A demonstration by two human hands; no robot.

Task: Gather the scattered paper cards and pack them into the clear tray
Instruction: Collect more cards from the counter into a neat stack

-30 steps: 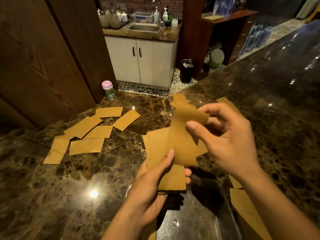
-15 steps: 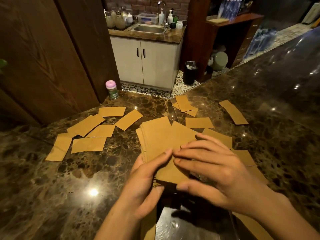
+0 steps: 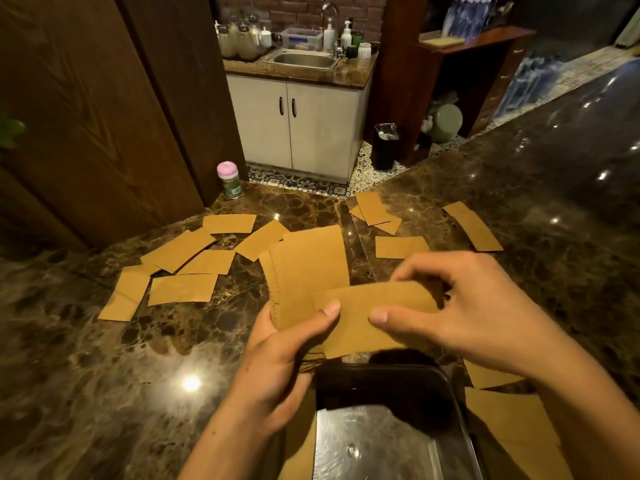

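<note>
My left hand (image 3: 277,355) grips a stack of brown paper cards (image 3: 311,268) from below, thumb on top. My right hand (image 3: 464,313) pinches one brown card (image 3: 377,306) lying crosswise over the front of that stack. Just below both hands, the clear tray (image 3: 457,403) sits at the near edge of the marble counter; its bottom looks bare. Several loose cards (image 3: 187,258) lie scattered at the left, others at the back middle (image 3: 375,211), a single card (image 3: 401,247) behind my right hand, one at the right (image 3: 472,230), and more under my right forearm (image 3: 509,417).
A small jar with a pink lid (image 3: 229,180) stands at the counter's back edge by the wooden panel (image 3: 104,116). Beyond the counter are a white sink cabinet (image 3: 294,126) and a black bin (image 3: 385,145) on the floor. The dark marble counter (image 3: 554,188) runs off to the right.
My right hand had pressed flat on the held stack; now it holds a card crosswise at the stack's front. The stack stays in my left hand above the tray.
</note>
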